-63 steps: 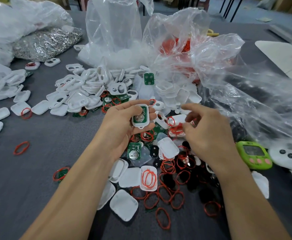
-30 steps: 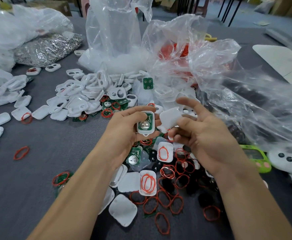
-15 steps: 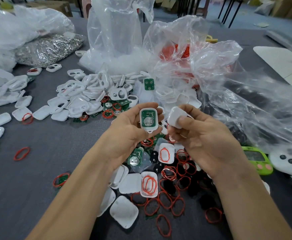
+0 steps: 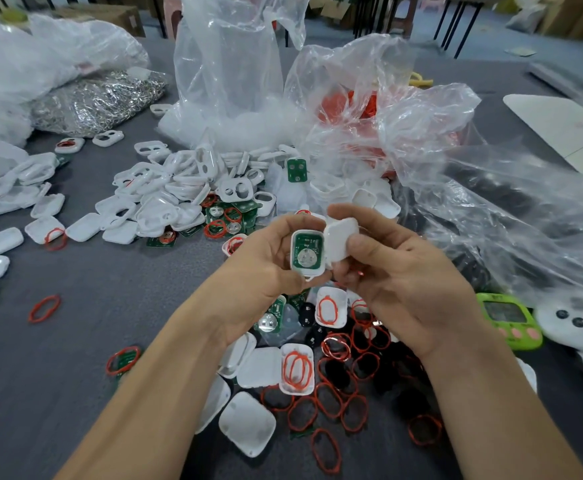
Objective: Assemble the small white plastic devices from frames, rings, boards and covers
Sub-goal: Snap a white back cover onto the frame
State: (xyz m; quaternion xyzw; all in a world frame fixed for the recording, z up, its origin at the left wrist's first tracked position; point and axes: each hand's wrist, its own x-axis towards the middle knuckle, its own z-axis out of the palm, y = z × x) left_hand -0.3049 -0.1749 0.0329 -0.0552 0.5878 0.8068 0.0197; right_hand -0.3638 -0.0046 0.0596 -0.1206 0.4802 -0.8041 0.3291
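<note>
Above parts pile: left hand (image 4: pixel 262 261) grips white frame (image 4: pixel 308 252), green board seated inside; right hand (image 4: pixel 397 275) pinches white cover (image 4: pixel 341 239), edge touching frame.

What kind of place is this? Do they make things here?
Probably a small assembly workshop. The grey table is heaped with loose white frames and red rings, more parts fill big clear plastic bags, and the left hand holds a frame with its board, the right hand a white cover.
</note>
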